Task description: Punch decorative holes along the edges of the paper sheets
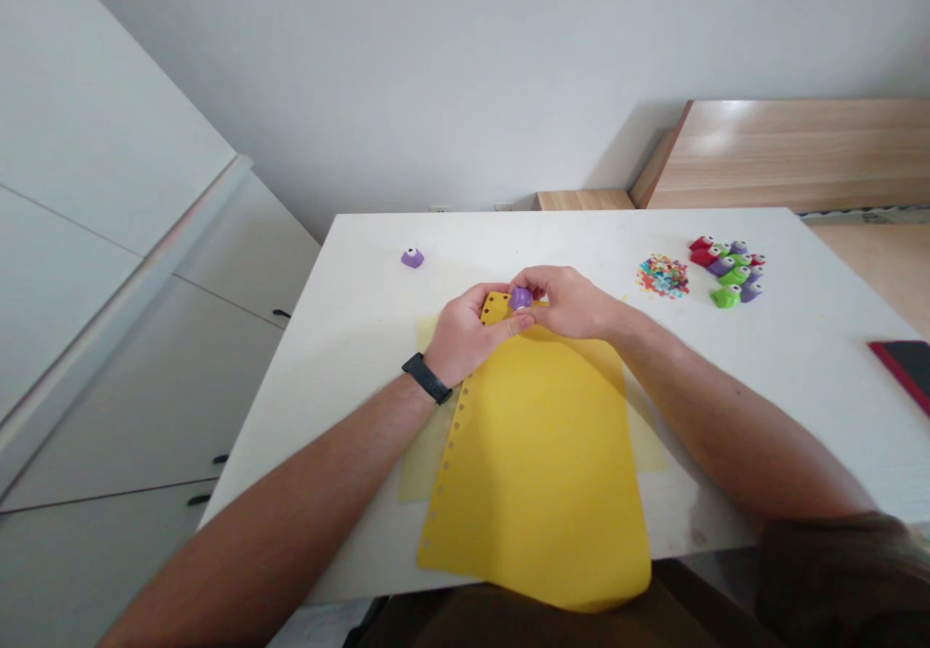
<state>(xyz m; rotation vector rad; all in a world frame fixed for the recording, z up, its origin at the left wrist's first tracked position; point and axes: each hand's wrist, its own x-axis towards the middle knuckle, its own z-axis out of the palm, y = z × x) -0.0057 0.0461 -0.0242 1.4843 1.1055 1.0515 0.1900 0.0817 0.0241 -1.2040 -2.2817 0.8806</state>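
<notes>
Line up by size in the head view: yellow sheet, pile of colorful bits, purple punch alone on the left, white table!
1. White table
2. Yellow sheet
3. Pile of colorful bits
4. Purple punch

2 hands (465,336), 1 bright-yellow sheet (548,464), roughly 13 punches (520,297), 1 confetti pile (664,277)

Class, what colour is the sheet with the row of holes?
The sheet is yellow; the head view shows it best.
</notes>
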